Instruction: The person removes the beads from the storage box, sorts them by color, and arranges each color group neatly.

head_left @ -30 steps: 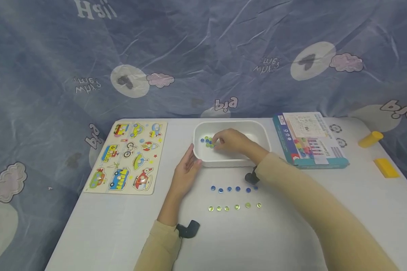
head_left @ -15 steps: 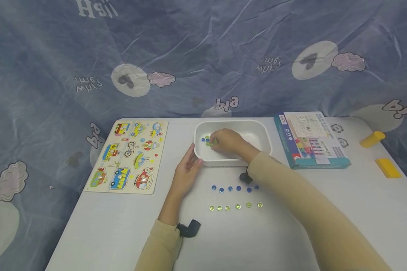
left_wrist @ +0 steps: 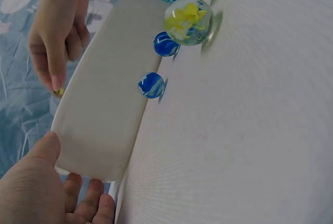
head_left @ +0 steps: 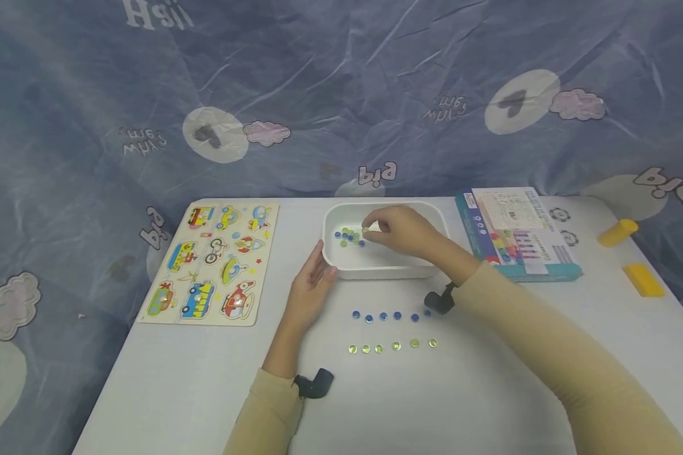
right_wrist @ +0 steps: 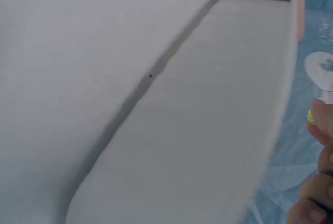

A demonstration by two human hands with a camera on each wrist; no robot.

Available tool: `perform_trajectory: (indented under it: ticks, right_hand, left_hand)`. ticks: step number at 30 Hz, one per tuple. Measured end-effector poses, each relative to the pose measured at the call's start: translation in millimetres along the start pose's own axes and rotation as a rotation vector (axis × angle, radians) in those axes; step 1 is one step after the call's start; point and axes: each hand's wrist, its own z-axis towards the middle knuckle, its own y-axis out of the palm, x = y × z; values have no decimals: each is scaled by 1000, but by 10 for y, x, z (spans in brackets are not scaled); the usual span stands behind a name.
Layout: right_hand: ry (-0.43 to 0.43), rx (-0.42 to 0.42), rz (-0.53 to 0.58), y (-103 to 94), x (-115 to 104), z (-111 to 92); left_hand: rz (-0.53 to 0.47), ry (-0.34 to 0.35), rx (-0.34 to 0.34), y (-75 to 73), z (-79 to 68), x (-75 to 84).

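A white tray [head_left: 384, 273] stands at the back of the table, with several blue and yellow-green glass marbles [head_left: 347, 236] gathered at its left end. Over the tray, my right hand [head_left: 405, 231] pinches a yellow marble [right_wrist: 311, 116] between thumb and fingertips. My left hand [head_left: 307, 298] rests against the tray's left end, fingers fairly straight, thumb [left_wrist: 48, 147] up at the rim. In front of the tray lies a row of blue marbles [head_left: 383, 316]. Nearer to me runs a second row, of clear marbles with yellow swirls [head_left: 396, 346].
Left of the tray lies a wooden vehicle puzzle board [head_left: 207, 262]. To its right is a flat teal toy box [head_left: 520, 230]. A yellow cylinder [head_left: 617, 233] and a yellow block [head_left: 643, 280] sit near the right edge. A patterned blue cloth [head_left: 341, 95] hangs behind the table.
My right hand has dipped to the marbles in the tray, then drawn up and to the right with a yellow one pinched. My left hand has stayed at the tray's end.
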Motion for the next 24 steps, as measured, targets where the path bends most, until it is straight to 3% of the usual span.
perform_trajectory:
  ticks: [6,11,18,24]
  right_hand:
    - [17,21,37,-222,30,-491]
    - [62,0,95,-281,139,-933]
    - [152,-39,138,-169,389,-1506]
    - [230,-139,186,6,578,-1805]
  left_hand:
    - [-8,1,7,-6,-8,-7]
    - [-8,6,1,-12,-19,7]
    - [-13,15,-8,-2,-17,7]
    - [-15,16,-7,-7,-17,15]
